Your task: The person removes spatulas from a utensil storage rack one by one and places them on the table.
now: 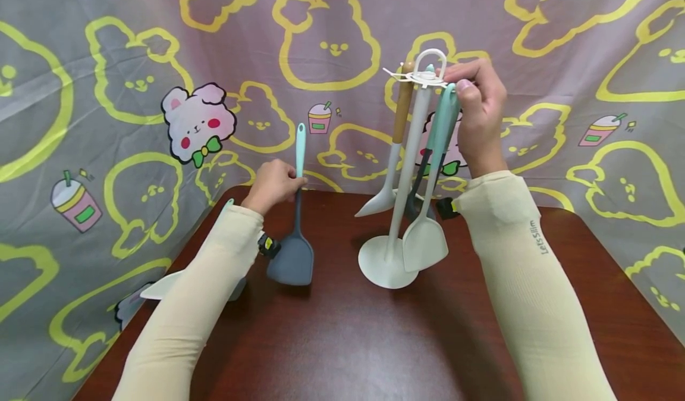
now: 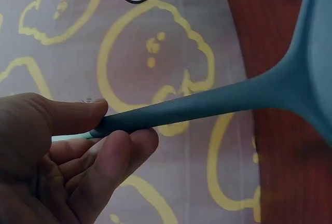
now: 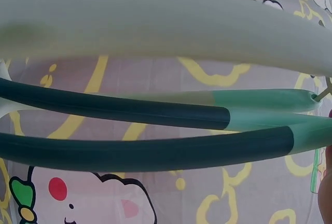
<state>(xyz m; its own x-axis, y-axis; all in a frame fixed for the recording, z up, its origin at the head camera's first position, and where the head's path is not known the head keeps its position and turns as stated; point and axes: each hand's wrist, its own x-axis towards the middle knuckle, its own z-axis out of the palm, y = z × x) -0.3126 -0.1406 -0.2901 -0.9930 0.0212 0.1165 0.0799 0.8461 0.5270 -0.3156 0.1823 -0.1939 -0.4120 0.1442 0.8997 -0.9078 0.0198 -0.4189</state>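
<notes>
Between thumb and fingers, my left hand (image 1: 274, 185) (image 2: 78, 151) grips the grey spatula (image 1: 293, 261) (image 2: 197, 102) where its dark shaft meets the mint handle (image 1: 301, 151). Its wide blade points down, low over the table. At the top of the white rack (image 1: 409, 157), my right hand (image 1: 478, 106) pinches a mint handle (image 1: 446, 118) (image 3: 316, 130) beside the hook ring; which utensil that handle belongs to is partly hidden. Hanging there are a white spatula (image 1: 424, 243), a wooden-handled white utensil (image 1: 382, 200) and dark utensils (image 3: 155, 154).
More utensils, one with a white end (image 1: 160, 286), lie at the table's left side, partly behind my left forearm. The rack's round base (image 1: 374, 264) stands on the brown table (image 1: 342, 341). A patterned cloth (image 1: 342, 109) hangs behind the back edge.
</notes>
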